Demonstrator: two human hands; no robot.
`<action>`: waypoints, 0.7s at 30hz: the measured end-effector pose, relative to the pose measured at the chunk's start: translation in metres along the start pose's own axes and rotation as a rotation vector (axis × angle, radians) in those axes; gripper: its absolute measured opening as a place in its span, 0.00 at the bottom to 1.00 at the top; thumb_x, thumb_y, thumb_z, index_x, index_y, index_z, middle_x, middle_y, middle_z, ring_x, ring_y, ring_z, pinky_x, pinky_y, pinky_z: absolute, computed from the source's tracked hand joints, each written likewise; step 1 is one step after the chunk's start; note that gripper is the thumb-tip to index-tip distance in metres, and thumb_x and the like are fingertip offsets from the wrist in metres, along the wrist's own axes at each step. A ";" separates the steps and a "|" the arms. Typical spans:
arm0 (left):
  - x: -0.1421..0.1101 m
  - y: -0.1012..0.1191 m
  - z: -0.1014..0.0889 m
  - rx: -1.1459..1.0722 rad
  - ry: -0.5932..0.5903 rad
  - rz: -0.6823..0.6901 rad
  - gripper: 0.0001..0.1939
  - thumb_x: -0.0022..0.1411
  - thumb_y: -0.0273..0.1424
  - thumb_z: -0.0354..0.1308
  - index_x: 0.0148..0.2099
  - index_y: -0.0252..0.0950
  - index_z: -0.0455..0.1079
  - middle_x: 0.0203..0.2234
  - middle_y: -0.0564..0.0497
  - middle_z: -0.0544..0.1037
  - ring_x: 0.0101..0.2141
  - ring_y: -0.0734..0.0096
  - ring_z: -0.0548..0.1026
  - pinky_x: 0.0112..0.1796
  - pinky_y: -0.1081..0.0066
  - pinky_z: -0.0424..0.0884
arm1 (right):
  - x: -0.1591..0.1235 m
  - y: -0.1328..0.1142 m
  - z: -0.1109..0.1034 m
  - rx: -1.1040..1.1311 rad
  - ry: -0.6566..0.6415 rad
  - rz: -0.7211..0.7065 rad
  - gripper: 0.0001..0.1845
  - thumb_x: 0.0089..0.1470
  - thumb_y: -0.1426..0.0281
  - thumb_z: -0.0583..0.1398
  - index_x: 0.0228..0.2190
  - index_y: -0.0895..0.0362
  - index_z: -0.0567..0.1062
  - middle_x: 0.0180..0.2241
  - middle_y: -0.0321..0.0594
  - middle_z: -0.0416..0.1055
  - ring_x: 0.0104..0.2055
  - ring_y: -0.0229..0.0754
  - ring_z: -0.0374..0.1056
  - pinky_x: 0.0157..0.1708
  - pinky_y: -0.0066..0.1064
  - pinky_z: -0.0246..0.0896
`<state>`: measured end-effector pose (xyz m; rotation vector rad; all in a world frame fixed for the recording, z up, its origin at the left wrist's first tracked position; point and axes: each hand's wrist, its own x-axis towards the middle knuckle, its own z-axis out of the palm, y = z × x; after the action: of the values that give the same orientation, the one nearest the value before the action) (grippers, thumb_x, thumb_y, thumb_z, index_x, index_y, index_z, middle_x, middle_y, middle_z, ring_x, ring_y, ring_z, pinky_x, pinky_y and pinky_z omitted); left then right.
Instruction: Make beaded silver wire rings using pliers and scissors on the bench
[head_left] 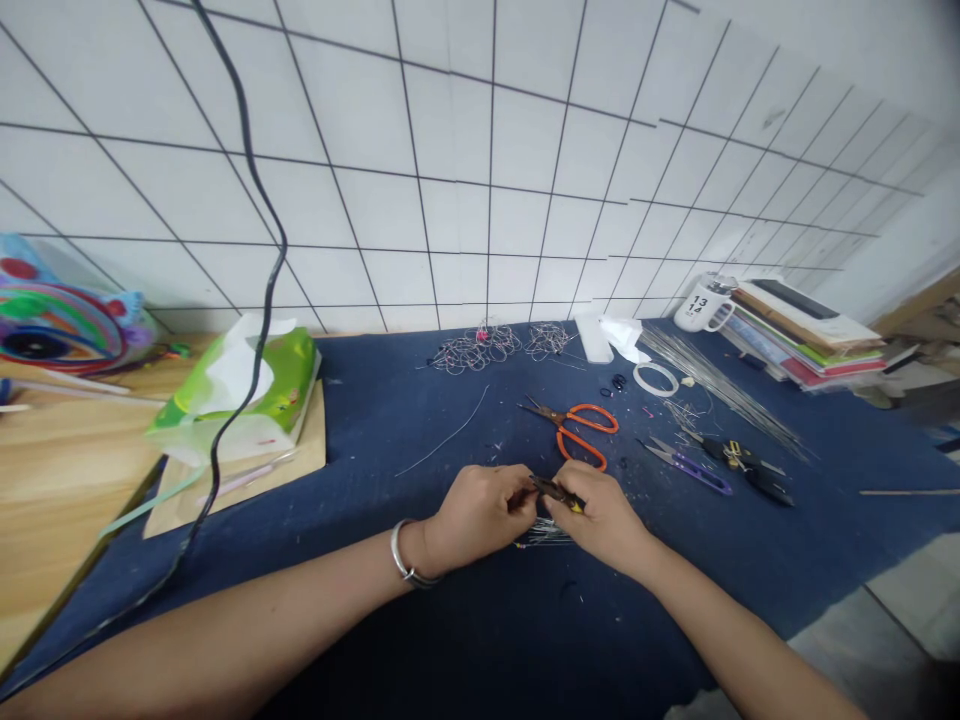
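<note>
My right hand [604, 515] is closed around small dark pliers [555, 491] with a bit of yellow on the handle. The jaws point left, toward the fingertips of my left hand [484, 508]. That hand is pinched closed; whatever sits between thumb and finger is too small to make out. Below both hands lies a bunch of short silvery wires [547, 533], partly covered by them. Just beyond are orange-handled scissors [589, 432], lying with their blades to the left.
Purple thread snips [694, 470] and black cutters [742, 462] lie to the right. Long straight wires [727, 390] stretch behind them. Tangled wire [480, 348] rests near the wall. A tissue pack [289, 375], a black cable [274, 270] and a white mug [701, 305] are around.
</note>
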<state>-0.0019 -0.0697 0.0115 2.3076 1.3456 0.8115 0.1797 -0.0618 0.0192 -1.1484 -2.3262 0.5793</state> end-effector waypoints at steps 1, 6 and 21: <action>0.000 0.000 0.000 -0.021 -0.001 -0.010 0.06 0.52 0.27 0.50 0.26 0.34 0.67 0.17 0.54 0.69 0.18 0.80 0.64 0.23 0.78 0.56 | 0.000 0.000 0.000 0.000 -0.002 0.001 0.08 0.49 0.73 0.55 0.20 0.58 0.62 0.22 0.34 0.59 0.27 0.34 0.57 0.27 0.25 0.51; 0.003 0.000 -0.001 -0.250 -0.022 -0.071 0.05 0.52 0.27 0.51 0.28 0.34 0.68 0.17 0.56 0.67 0.19 0.81 0.62 0.22 0.79 0.56 | 0.000 0.000 -0.003 0.015 -0.004 -0.001 0.09 0.50 0.70 0.55 0.20 0.57 0.62 0.22 0.33 0.59 0.27 0.34 0.57 0.27 0.25 0.51; 0.011 -0.003 -0.005 -1.159 -0.058 -0.512 0.12 0.51 0.36 0.58 0.30 0.32 0.64 0.13 0.61 0.56 0.13 0.87 0.51 0.16 0.81 0.48 | -0.002 0.016 -0.018 -0.522 0.127 -0.015 0.04 0.49 0.73 0.55 0.27 0.58 0.70 0.30 0.42 0.64 0.35 0.42 0.57 0.35 0.33 0.50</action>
<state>-0.0029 -0.0588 0.0175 1.0302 0.9437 0.9587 0.2012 -0.0521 0.0240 -1.3385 -2.4383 -0.1221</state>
